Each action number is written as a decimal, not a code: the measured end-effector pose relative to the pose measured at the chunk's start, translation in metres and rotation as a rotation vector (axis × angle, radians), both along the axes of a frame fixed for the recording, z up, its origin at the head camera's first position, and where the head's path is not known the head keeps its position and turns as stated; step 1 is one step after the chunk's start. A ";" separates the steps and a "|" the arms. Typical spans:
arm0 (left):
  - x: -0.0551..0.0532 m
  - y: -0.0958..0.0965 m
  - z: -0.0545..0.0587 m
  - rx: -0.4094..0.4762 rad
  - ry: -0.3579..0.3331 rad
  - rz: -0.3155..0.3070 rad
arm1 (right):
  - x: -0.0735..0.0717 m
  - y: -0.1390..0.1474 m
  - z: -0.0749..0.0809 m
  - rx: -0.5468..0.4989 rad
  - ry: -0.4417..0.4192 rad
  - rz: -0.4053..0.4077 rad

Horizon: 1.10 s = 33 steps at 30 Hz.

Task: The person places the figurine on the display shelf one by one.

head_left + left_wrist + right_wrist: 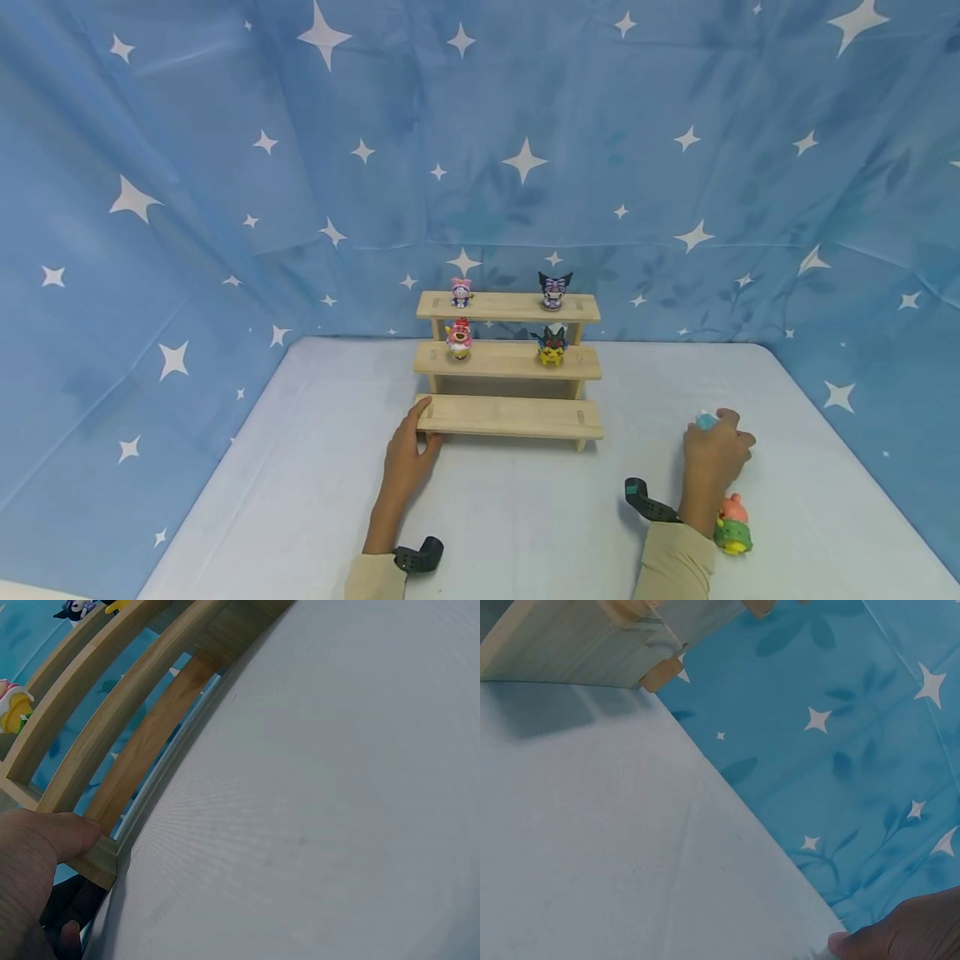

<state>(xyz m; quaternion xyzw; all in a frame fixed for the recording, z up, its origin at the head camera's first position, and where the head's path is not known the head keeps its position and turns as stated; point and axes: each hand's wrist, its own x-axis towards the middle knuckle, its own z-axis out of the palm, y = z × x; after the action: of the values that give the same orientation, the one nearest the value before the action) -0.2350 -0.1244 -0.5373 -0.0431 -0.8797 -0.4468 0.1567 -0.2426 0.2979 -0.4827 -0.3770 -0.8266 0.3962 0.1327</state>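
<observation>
A three-step wooden display stand (510, 414) stands mid-table. My left hand (408, 458) grips the left end of its lowest step; in the left wrist view the thumb (75, 834) lies against the wood and the other fingers are lower, partly hidden. Off to the right, my right hand (716, 450) holds a small light-blue and white figurine (706, 421), mostly covered by the fingers. In the right wrist view only part of that hand (900, 930) shows, at the lower right corner. Beside the right wrist is a pink and green figurine (733, 527).
On the top step are a pink-and-white figurine (461, 292) and a black-eared one (553, 292). The middle step bears a pink bear figurine (459, 338) and a yellow one with a dark hood (552, 346). A blue star-patterned cloth (480, 208) hangs behind the white table (315, 467).
</observation>
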 end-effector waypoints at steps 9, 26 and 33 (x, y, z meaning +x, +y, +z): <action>0.001 0.002 0.002 0.003 -0.019 -0.005 | 0.001 0.004 -0.009 -0.003 0.089 -0.034; -0.001 0.001 -0.001 -0.011 0.002 0.005 | 0.002 0.015 -0.013 -0.292 0.371 -0.144; -0.002 0.000 -0.004 -0.023 0.009 0.024 | 0.004 0.014 -0.002 -0.784 0.594 -0.130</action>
<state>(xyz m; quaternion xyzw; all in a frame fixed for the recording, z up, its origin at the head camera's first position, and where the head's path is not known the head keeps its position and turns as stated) -0.2373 -0.1246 -0.5417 -0.0362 -0.8845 -0.4347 0.1656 -0.2386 0.3120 -0.4843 -0.3199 -0.5168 0.7584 0.2352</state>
